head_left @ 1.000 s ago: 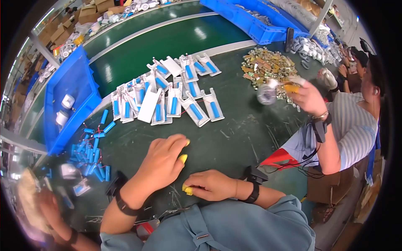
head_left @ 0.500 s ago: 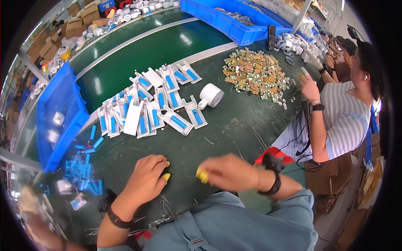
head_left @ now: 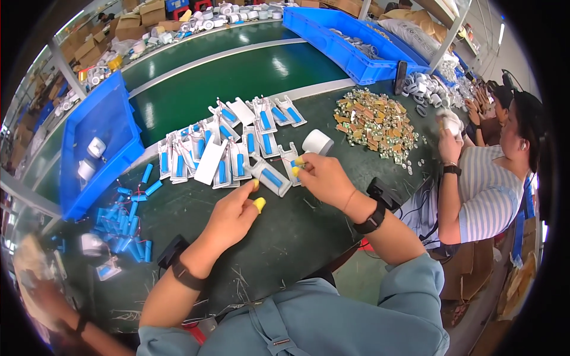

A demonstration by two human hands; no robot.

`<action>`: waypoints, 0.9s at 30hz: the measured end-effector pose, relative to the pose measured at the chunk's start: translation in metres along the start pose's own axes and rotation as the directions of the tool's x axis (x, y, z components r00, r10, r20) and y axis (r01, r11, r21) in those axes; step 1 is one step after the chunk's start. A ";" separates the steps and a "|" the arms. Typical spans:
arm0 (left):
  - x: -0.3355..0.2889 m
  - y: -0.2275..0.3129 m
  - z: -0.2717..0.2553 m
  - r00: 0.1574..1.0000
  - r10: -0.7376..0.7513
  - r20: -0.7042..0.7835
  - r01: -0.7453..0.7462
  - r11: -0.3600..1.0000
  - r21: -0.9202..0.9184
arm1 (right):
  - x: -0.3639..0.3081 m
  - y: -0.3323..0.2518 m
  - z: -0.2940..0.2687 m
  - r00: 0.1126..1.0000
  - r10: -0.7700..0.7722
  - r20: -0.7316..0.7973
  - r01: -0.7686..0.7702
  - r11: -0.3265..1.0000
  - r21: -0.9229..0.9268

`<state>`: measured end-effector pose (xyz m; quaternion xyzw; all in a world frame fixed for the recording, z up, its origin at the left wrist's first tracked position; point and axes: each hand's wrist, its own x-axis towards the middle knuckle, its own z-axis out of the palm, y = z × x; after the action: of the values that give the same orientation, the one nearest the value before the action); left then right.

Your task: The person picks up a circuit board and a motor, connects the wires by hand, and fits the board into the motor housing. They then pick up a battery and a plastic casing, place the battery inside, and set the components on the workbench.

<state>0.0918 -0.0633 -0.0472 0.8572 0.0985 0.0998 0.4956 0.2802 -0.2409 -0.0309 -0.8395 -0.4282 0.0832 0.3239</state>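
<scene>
My left hand [head_left: 233, 215] hovers over the green worktop, yellow finger covers on its thumb and index finger. Those two fingertips are apart, with nothing between them, close to the lower end of a white plastic housing [head_left: 270, 178] that holds a blue battery. My right hand [head_left: 328, 183], also in yellow covers, pinches the right edge of another white housing [head_left: 287, 155] with a blue battery. Next to that housing lies a white cylindrical part [head_left: 318, 142]. More housings with batteries [head_left: 221, 172] are heaped to the left of it, some with thin red wires.
A blue bin [head_left: 98, 154] stands at left, above a pile of blue batteries [head_left: 122, 222]. Small circuit boards [head_left: 377, 124] are heaped at right, near a large blue tray [head_left: 362, 71]. A co-worker in stripes [head_left: 490, 190] sits at right; another person's arm [head_left: 59, 302] shows lower left.
My right hand has moved forward onto a housing. My left hand has come forward and right, near another housing. The whole view has shifted a little.
</scene>
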 end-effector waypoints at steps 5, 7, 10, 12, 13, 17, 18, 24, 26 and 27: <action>-0.052 0.006 -0.036 0.993 -0.117 0.015 0.118 0.992 -0.052 | -0.026 0.011 -0.031 0.945 0.325 0.030 -0.298 0.823 0.484; -0.077 0.008 -0.058 0.998 -0.052 0.035 0.050 0.997 0.056 | -0.034 0.030 -0.048 0.911 0.375 0.172 -0.408 0.753 0.517; -0.105 0.006 -0.077 0.998 -0.045 0.038 0.039 0.990 0.138 | -0.056 0.035 -0.070 0.837 0.444 0.321 -0.547 0.647 0.530; -0.122 0.000 -0.080 0.978 -0.181 -0.102 0.181 0.983 -0.003 | -0.071 0.021 -0.066 0.793 0.451 0.410 -0.610 0.585 0.535; -0.128 -0.001 -0.080 0.972 -0.207 -0.114 0.209 0.978 0.008 | -0.080 0.014 -0.060 0.783 0.447 0.432 -0.621 0.548 0.560; -0.147 -0.005 -0.083 0.836 -0.485 -0.257 0.451 0.874 -0.183 | -0.106 -0.024 -0.030 0.781 0.366 0.506 -0.624 0.423 0.657; -0.149 -0.006 -0.082 0.821 -0.524 -0.226 0.469 0.845 -0.255 | -0.110 -0.032 -0.019 0.788 0.326 0.522 -0.615 0.404 0.677; -0.138 -0.003 -0.073 0.788 -0.600 -0.139 0.471 0.732 -0.492 | -0.118 -0.071 0.037 0.785 0.114 0.609 -0.601 0.378 0.704; -0.134 -0.008 -0.071 0.795 -0.597 -0.109 0.463 0.713 -0.527 | -0.114 -0.078 0.050 0.760 -0.006 0.650 -0.597 0.390 0.701; -0.131 -0.011 -0.069 0.801 -0.593 -0.076 0.456 0.688 -0.564 | -0.111 -0.080 0.056 0.760 0.006 0.650 -0.601 0.386 0.699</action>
<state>-0.0536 -0.0355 -0.0330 0.6053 0.3728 0.0833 0.6983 0.1346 -0.2667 -0.0405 -0.5473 -0.2215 0.5910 0.5497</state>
